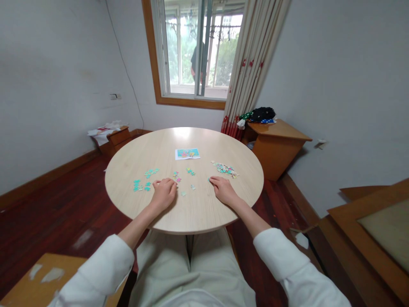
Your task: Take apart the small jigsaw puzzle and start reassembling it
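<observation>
Both my hands rest on a round pale wooden table. My left hand lies curled, fingers folded under, beside small teal puzzle pieces and a few pink ones. My right hand lies with fingers bent, its fingertips at a tiny piece on the table. A heap of mixed puzzle pieces sits just beyond the right hand. A small picture card lies flat further out, near the table's middle. Whether either hand holds a piece is hidden.
A wooden bedside cabinet with dark clothes on it stands right of the table, beside a curtain. A low cabinet with papers sits at the left wall. Wooden furniture is at the right, a board at lower left.
</observation>
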Action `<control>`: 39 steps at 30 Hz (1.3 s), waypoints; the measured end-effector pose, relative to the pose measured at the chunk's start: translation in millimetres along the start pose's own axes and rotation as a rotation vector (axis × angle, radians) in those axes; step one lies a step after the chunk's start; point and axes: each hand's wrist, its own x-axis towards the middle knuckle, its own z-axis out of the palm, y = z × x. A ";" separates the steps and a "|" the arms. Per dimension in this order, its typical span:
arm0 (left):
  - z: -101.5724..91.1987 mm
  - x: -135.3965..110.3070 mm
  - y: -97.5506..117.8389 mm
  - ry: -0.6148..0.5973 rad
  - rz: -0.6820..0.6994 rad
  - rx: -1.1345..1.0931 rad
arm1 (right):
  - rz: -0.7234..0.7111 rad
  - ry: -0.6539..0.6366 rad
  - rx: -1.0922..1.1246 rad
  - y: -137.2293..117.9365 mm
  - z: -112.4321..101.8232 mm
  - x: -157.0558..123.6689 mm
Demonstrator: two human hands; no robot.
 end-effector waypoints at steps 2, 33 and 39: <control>-1.1 -6.1 4.9 -0.034 0.021 -0.028 | 0.005 -0.021 -0.035 -6.3 -1.1 -0.7; 13.4 -12.7 22.7 -0.056 0.090 -0.011 | 0.083 -0.121 -0.100 -39.6 -7.7 5.0; 14.2 -12.1 23.1 -0.031 0.059 -0.008 | 0.142 -0.156 -0.205 -38.7 -2.5 20.2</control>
